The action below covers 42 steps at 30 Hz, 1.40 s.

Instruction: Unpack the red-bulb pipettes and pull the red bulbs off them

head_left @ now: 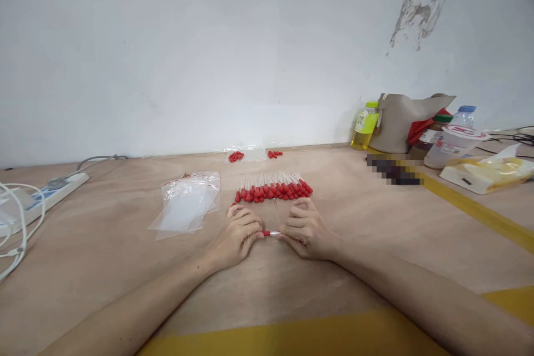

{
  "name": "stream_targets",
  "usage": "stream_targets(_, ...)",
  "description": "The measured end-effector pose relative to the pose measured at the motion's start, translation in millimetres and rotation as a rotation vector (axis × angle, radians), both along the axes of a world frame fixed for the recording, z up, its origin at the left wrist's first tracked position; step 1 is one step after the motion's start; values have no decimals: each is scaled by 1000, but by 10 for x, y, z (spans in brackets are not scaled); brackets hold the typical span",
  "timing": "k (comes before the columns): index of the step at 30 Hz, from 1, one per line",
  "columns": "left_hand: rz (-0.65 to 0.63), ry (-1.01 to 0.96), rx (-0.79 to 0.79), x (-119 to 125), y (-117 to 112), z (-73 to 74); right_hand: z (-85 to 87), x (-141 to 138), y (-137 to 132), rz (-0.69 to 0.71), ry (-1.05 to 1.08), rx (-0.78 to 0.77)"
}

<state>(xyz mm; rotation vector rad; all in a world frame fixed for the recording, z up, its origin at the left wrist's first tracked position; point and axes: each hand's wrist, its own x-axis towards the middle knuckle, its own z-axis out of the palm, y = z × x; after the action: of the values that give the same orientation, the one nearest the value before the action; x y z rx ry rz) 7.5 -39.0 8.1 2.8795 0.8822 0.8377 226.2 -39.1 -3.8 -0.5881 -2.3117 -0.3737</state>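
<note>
Between my hands lies a glass dropper, level, with its red rubber bulb to the left and the clear tube to the right. My left hand pinches the red bulb. The clear tube end is gripped by my right hand, whose fingers hide its tip. Just beyond my hands is a row of droppers with red bulbs, bulbs facing me and tubes pointing to the wall. A loose clear tube shows between the row and my hands.
Clear zip bags lie at left. Loose red bulbs rest by a plastic bag near the wall. A power strip with cables stands far left. At right are a yellow-green bottle, a grey bag and a plastic cup.
</note>
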Motion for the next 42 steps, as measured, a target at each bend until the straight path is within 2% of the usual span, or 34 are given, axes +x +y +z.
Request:
stream_targets(7,-8,-4,-20,-37,-13,7,-2,63,-37,3,19,-22)
stream_targets(11,93,-69,11,-169,-18,-6,-7,209,-19,-80,79,-93)
stream_targets(14,148,-193,-3,-236,6,8,-13,226,23,-146,172,-181)
stream_targets(16,241,-287,4,-274,53,42,-23,170,56,-167,209,-237)
stream_targets(20,529,-351,-21,-454,206,120,-76,53,135,-239,203,-292)
stream_targets(26,699,-363,-201,-755,382,75,-123,43,215,-351,198,-277)
stream_targets(30,710,-243,-217,-719,384,25,-58,19,147,-379,150,-271)
stream_targets(36,682,-159,-269,-659,369,9,2,-3,69,-343,86,-300)
stream_targets(42,737,-120,-151,-665,379,11,44,10,56,-301,48,-350)
